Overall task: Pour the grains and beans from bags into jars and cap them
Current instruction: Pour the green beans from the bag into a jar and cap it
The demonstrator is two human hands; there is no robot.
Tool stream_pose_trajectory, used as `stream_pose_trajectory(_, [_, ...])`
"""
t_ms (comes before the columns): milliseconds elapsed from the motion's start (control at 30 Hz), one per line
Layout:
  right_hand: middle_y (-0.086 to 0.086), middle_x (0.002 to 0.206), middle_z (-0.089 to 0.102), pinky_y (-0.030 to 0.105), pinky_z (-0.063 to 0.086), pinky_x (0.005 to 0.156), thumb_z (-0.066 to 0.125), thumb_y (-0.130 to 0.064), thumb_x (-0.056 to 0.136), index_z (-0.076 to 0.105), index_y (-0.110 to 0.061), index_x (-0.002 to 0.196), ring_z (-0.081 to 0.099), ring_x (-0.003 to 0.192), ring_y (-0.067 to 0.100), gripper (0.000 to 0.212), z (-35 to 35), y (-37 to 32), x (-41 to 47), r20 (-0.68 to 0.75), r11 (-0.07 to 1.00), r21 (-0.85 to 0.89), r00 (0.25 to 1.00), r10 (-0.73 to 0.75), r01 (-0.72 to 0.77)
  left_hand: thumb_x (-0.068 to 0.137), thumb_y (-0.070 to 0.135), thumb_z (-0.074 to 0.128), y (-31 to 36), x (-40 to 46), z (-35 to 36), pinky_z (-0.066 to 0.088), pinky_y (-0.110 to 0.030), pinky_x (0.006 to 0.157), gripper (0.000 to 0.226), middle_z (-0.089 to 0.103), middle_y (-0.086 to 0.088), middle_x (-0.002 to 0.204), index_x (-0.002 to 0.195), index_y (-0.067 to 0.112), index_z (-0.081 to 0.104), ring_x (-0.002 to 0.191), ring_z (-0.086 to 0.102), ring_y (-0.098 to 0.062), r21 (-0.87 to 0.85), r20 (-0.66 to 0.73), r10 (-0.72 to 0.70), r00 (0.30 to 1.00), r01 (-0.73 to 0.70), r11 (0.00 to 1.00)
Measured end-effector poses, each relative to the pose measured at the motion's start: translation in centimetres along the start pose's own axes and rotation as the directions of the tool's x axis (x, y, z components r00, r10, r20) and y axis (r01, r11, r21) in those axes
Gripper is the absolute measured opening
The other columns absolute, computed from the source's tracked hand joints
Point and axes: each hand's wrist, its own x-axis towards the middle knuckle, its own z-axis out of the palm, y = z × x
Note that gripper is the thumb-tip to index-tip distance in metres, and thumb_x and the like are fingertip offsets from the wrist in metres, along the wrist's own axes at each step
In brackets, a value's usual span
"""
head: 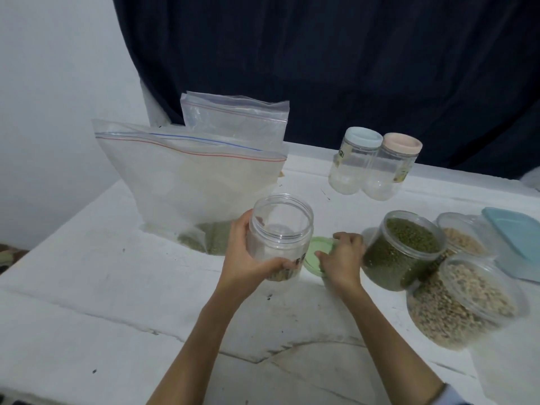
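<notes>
My left hand (244, 252) grips an open, nearly empty clear jar (280, 232), with fingers curled round its lower part. Just right of it a light green lid (317, 254) lies on the white table (102, 287); my right hand (342, 258) curls over the lid's right side and holds it. Behind the jar a large zip bag (187, 176) stands upright with a little green grain at its bottom. A smaller zip bag (233, 118) stands behind it. To the right, an uncapped jar of green beans (403, 249) stands close to my right hand.
Two open jars of pale grain (461, 302) (461, 238) sit at the right, beside a blue-lidded box (517, 241). Two capped empty jars, blue lid (355, 159) and pink lid (391, 168), stand at the back. A dark curtain (321, 54) hangs behind.
</notes>
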Motion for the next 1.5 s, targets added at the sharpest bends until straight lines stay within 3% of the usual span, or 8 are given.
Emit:
stream_pose_trajectory(233, [0.016, 0.139, 0.034, 0.035, 0.029, 0.103, 0.064, -0.015, 0.09, 0.053, -0.006, 0.124, 0.028, 0.13, 0.032, 0.037, -2.7, -3.6, 3.0, -0.02, 0.994, 0.079, 0.997, -0.08, 0.081, 0.066, 0.069, 0.065, -0.9, -1.6, -1.3, 0.04, -0.032, 0.103, 0.078, 0.046, 0.008, 0.123, 0.126, 0.029, 0.036, 0.12, 0.048, -0.011, -0.024, -0.208, 0.101, 0.973, -0.109, 0.994])
stream_pose_trajectory(367, [0.018, 0.128, 0.05, 0.031, 0.036, 0.1, 0.061, -0.01, 0.089, 0.059, -0.002, 0.115, 0.047, 0.12, 0.033, 0.027, -5.4, -10.2, 6.9, -0.162, 0.928, 0.271, 0.963, -0.217, 0.255, 0.09, 0.047, 0.041, 0.2, 0.6, -5.9, 0.046, -0.034, 0.087, 0.027, 0.049, 0.007, 0.103, 0.107, 0.026, 0.046, 0.097, 0.051, -0.008, 0.096, -0.678, 0.21, 0.705, -0.198, 0.976])
stream_pose_trajectory(500, [0.014, 0.119, 0.057, 0.036, 0.045, 0.095, 0.057, -0.018, 0.092, 0.061, -0.009, 0.105, 0.054, 0.111, 0.03, 0.017, -6.4, -19.1, 8.2, -0.113, 0.854, 0.232, 0.885, -0.451, 0.465, 0.09, 0.02, 0.042, 2.6, 5.3, -12.4, 0.039, -0.02, 0.09, 0.038, 0.044, -0.005, 0.116, 0.122, -0.001, 0.045, 0.108, 0.041, -0.018, 0.259, -0.826, 0.278, 0.491, -0.108, 0.96])
stream_pose_trajectory(667, [0.002, 0.119, 0.054, 0.03, 0.043, 0.087, 0.056, -0.049, 0.091, 0.054, -0.012, 0.115, 0.052, 0.107, 0.018, 0.044, -5.3, -27.4, 4.1, 0.258, 0.702, 0.15, 0.658, -0.707, 0.696, 0.095, 0.031, 0.053, 4.4, 9.4, -17.5, 0.043, -0.031, 0.096, 0.03, 0.059, -0.008, 0.112, 0.114, 0.008, 0.055, 0.105, 0.056, -0.016, 0.106, -0.594, 0.053, 0.803, 0.013, 0.994])
stream_pose_trajectory(833, [0.002, 0.1, 0.061, 0.033, 0.048, 0.078, 0.075, -0.051, 0.075, 0.055, -0.007, 0.112, 0.058, 0.092, 0.019, 0.061, -1.7, -30.7, 1.4, 0.499, 0.594, 0.004, 0.513, -0.698, 0.804, 0.089, 0.02, 0.065, 7.3, 10.4, -17.7, 0.051, -0.023, 0.072, 0.023, 0.071, 0.005, 0.067, 0.067, 0.014, 0.069, 0.072, 0.064, -0.011, 0.075, -0.441, 0.103, 0.892, -0.078, 0.994])
stream_pose_trajectory(1100, [0.004, 0.07, 0.074, 0.015, 0.047, 0.072, 0.07, -0.013, 0.085, 0.071, 0.003, 0.085, 0.071, 0.073, 0.005, 0.017, -6.4, -33.3, 3.4, 0.447, 0.734, 0.103, 0.628, -0.637, 0.671, 0.093, 0.034, 0.057, 7.5, 13.0, -18.8, 0.044, -0.013, 0.076, 0.027, 0.067, 0.008, 0.095, 0.098, 0.009, 0.066, 0.084, 0.06, 0.002, 0.039, -0.509, 0.125, 0.851, -0.123, 0.992])
stream_pose_trajectory(1233, [0.007, 0.069, 0.073, 0.026, 0.054, 0.084, 0.073, -0.012, 0.083, 0.071, 0.008, 0.085, 0.07, 0.068, 0.007, 0.02, -9.2, -34.3, 4.5, 0.292, 0.716, 0.243, 0.654, -0.698, 0.655, 0.095, 0.056, 0.037, 2.4, 13.0, -20.0, 0.038, -0.035, 0.099, 0.06, 0.053, 0.001, 0.123, 0.13, 0.008, 0.048, 0.116, 0.049, -0.017, -0.277, -0.637, -0.197, 0.745, 0.017, 0.961])
stream_pose_trajectory(1500, [0.016, 0.07, 0.072, 0.04, 0.053, 0.093, 0.073, -0.008, 0.082, 0.068, 0.007, 0.078, 0.072, 0.067, 0.016, 0.016, -10.7, -36.3, 4.6, 0.132, 0.677, 0.422, 0.697, -0.704, 0.603, 0.088, 0.065, 0.032, 2.5, 15.2, -17.1, 0.047, -0.034, 0.091, 0.064, 0.066, -0.002, 0.11, 0.119, 0.015, 0.058, 0.102, 0.061, -0.017, -0.721, -0.246, -0.216, 0.945, -0.03, 0.692])
